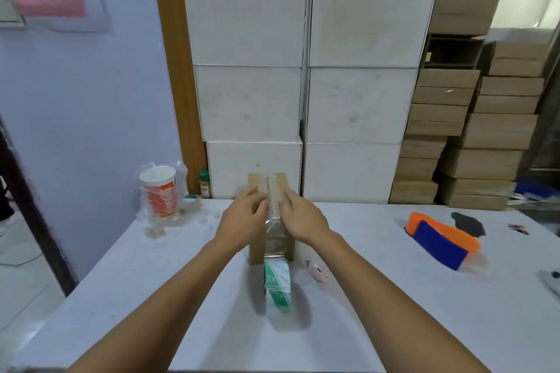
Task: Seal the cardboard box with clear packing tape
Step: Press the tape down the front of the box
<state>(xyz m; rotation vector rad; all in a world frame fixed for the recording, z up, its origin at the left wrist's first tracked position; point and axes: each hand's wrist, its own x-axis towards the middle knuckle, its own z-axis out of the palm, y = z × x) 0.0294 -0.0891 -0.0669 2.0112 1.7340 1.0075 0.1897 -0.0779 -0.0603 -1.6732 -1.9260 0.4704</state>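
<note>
Both hands pressed flat on the taped top of the box.

The fingers (pixel 257 201) of the left hand (pixel 242 221) and those of the right hand (pixel 303 218) were spread and lay flat on the cardboard box (pixel 257 251), one hand on each side of the clear tape strip (pixel 272 206) along its middle; neither hand gripped anything. The box stood on the white table (pixel 121 281). The tape roll (pixel 277 288) stood just before the box, still joined to the strip. A small pink object (pixel 318 271) lay near, and a red cup (pixel 159 194) was far left.
</note>
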